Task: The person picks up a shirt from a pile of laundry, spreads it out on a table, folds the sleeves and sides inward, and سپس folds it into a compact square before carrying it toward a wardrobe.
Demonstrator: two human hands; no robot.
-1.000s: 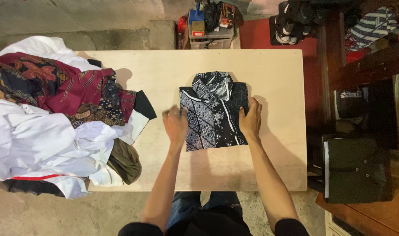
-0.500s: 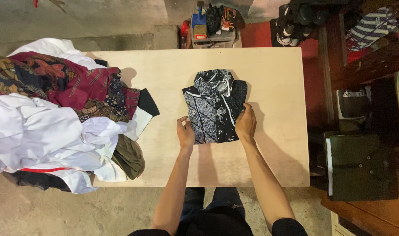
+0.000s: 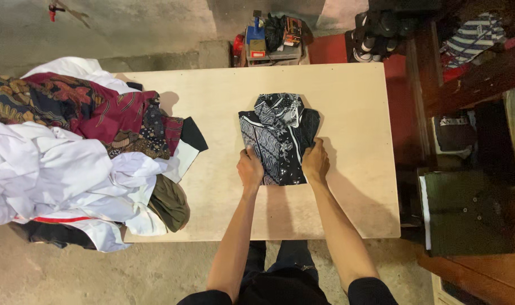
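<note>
Pressing on the near edge of the folded black-and-white patterned shirt, left hand and right hand sit apart at its two lower corners, fingers apparently curled under the fabric, though grip is unclear. Shirt lies mid-table. Risk: uneven lift lets folds slip open; heaped garments overhang the table's left edge.

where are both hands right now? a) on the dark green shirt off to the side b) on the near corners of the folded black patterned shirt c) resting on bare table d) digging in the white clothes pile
b: the left hand and the right hand each sit on a near corner of the folded black patterned shirt, well apart from the clothes pile on the table.
</note>
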